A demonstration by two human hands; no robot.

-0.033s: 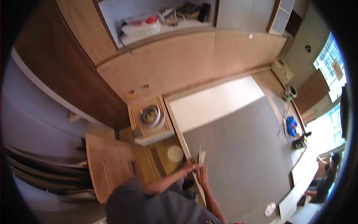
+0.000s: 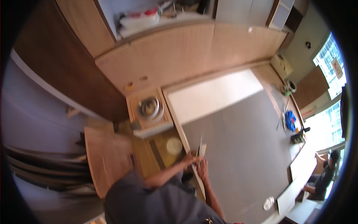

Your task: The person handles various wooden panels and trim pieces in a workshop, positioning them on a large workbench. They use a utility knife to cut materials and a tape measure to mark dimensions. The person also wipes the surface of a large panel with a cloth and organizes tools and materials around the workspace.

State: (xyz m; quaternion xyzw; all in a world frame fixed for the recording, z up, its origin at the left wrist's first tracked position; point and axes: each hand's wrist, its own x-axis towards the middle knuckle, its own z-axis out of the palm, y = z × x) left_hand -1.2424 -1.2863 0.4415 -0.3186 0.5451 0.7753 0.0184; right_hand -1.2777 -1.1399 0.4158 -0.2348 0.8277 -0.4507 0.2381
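My left hand and my right hand are close together over the near-left wooden rim of a large grey panel. From between my fingers a thin grey flat strip sticks up, beside a short pale flat piece. The left hand's fingers are closed around the base of these pieces. My right hand is bent just below them, its fingers curled; what it grips is partly hidden. Both pieces are too small to name surely.
A small wooden cabinet at left bears a round metal container. A round pale lid-like disc lies nearby. Blue bag, dark box and tin line the right edge. A crumpled white wad and another person are at right.
The view has shifted slightly, so the surroundings sit a little higher. My hands stay together at the rim, and the thin strip and pale piece show more clearly above them.
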